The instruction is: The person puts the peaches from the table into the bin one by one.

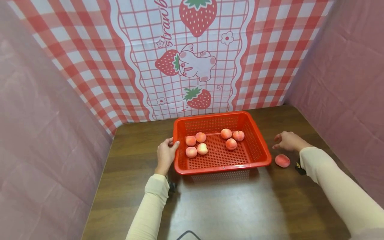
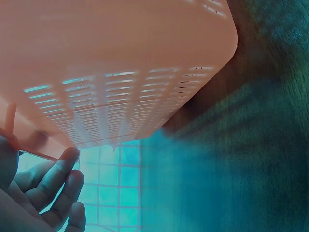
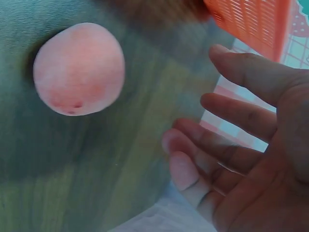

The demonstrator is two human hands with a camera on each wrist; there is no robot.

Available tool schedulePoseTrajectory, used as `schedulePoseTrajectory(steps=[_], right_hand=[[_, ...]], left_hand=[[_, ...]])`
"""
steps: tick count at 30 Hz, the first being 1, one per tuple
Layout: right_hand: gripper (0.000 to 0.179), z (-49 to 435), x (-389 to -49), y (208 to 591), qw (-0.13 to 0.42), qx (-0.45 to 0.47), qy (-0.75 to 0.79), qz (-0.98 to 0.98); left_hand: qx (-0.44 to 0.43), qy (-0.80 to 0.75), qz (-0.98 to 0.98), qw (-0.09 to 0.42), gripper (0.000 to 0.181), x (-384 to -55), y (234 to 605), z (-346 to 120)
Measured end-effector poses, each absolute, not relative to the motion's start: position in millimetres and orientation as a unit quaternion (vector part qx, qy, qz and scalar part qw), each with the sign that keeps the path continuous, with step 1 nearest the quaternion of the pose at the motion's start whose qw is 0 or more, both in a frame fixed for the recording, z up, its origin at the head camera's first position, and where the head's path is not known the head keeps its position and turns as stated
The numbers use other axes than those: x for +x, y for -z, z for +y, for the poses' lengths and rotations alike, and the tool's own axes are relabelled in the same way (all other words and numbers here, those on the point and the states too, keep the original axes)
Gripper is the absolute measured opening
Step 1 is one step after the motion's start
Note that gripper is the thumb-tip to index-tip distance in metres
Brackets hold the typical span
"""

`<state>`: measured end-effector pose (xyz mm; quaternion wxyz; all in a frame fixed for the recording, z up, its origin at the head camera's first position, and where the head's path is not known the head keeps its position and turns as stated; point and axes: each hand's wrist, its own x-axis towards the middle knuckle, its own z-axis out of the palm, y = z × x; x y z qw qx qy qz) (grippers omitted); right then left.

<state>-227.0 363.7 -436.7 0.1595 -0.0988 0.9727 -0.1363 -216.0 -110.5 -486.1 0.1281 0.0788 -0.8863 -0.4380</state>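
Note:
A red plastic basket [image 1: 222, 168] with perforated walls stands on the wooden table. Several peaches [image 1: 191, 152] cluster in its left part, and three more peaches [image 1: 231, 144] lie toward its right. My left hand [image 1: 165, 156] holds the basket's left rim, thumb on top and fingers outside, as the left wrist view also shows beside the basket wall [image 2: 116, 38]. Right of the basket, a single peach [image 1: 282, 161] rests on the table. Just beyond it hovers my right hand [image 1: 289, 141], its fingers [image 3: 241, 116] loosely spread and holding nothing; the peach [image 3: 79, 70] is apart from them.
Behind the table [image 1: 135, 143] hangs a red-and-white checked cloth [image 1: 99, 66] with strawberry prints. Pink curtains [image 1: 339, 66] flank both sides. A thin dark curved object [image 1: 188, 231] shows at the bottom edge of the head view.

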Motion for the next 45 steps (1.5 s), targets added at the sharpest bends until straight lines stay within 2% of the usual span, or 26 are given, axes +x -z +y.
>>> schedulePoseTrajectory(steps=[20,26,34,45], right_hand=[[0.051,373,-211,463,0.208,-0.093,0.131,0.965],[0.046,371,-210,464,0.203,-0.09,0.136,0.965],[0.023,369,-206,466,0.201,-0.102,0.13,0.965],[0.023,369,-208,463,0.201,-0.1,0.134,0.965]], left_hand=[[0.079,0.441,-0.885,0.125,0.04,-215,484,-111],[0.079,0.438,-0.886,0.129,0.039,-216,484,-111],[0.081,0.434,-0.888,0.125,0.039,-216,485,-110],[0.081,0.433,-0.89,0.12,0.04,-217,486,-111]])
